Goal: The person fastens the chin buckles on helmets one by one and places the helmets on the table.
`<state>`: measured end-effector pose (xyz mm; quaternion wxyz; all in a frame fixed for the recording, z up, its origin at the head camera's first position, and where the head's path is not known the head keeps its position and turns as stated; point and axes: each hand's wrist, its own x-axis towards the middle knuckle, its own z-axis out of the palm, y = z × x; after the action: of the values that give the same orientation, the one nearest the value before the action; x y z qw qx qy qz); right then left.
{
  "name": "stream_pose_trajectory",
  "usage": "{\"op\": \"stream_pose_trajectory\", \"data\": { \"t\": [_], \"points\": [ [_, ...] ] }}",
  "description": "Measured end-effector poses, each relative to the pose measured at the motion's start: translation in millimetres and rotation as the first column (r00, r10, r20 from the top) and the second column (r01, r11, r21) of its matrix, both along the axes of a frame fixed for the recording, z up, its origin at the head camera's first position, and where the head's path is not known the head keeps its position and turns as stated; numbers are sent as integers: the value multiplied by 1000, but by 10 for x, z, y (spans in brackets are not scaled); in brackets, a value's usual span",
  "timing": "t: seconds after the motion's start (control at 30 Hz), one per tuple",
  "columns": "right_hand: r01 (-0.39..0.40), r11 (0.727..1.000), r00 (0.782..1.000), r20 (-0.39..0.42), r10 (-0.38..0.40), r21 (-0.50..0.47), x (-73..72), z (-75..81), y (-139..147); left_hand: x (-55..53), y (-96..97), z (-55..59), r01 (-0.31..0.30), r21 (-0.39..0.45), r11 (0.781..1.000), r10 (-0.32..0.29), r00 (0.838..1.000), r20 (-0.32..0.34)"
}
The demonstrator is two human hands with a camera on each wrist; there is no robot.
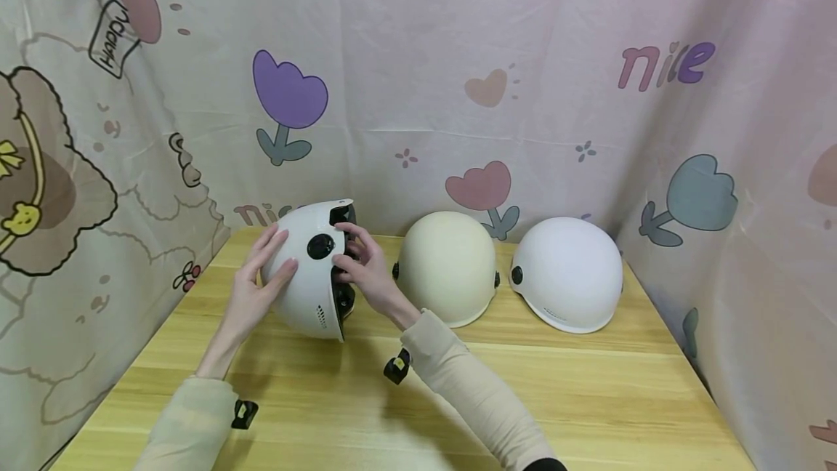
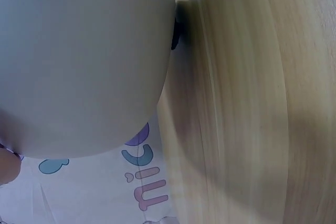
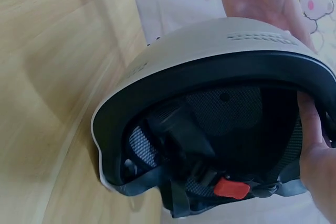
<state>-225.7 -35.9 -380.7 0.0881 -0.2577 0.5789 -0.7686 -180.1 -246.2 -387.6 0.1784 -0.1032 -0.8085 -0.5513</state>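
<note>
Both hands hold a white helmet (image 1: 304,289) at the left of the table, tipped on its side with the opening facing right. My left hand (image 1: 256,280) grips the rounded crown, thumb and fingers spread over the shell. With fingers at the rim and partly inside, my right hand (image 1: 368,267) holds the open edge. A round black disc (image 1: 321,246) sits on the helmet's upturned side. Inside, the right wrist view shows black padding, straps and a red buckle part (image 3: 231,188). Whether the shell touches the table is unclear.
A cream helmet (image 1: 447,267) stands right of the held one, and another white helmet (image 1: 572,275) stands farther right, both crown up on the wooden table (image 1: 562,391). A patterned cloth (image 1: 405,93) hangs behind and along both sides.
</note>
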Motion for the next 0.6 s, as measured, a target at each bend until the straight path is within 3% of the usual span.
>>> {"op": "stream_pose_trajectory", "data": {
  "t": [0.6],
  "points": [
    [-65, 982, 988, 126, 88, -180, -92, -101, 152, -9, -17, -16, -10, -8, 1000, 10, 1000, 7]
  ]
}}
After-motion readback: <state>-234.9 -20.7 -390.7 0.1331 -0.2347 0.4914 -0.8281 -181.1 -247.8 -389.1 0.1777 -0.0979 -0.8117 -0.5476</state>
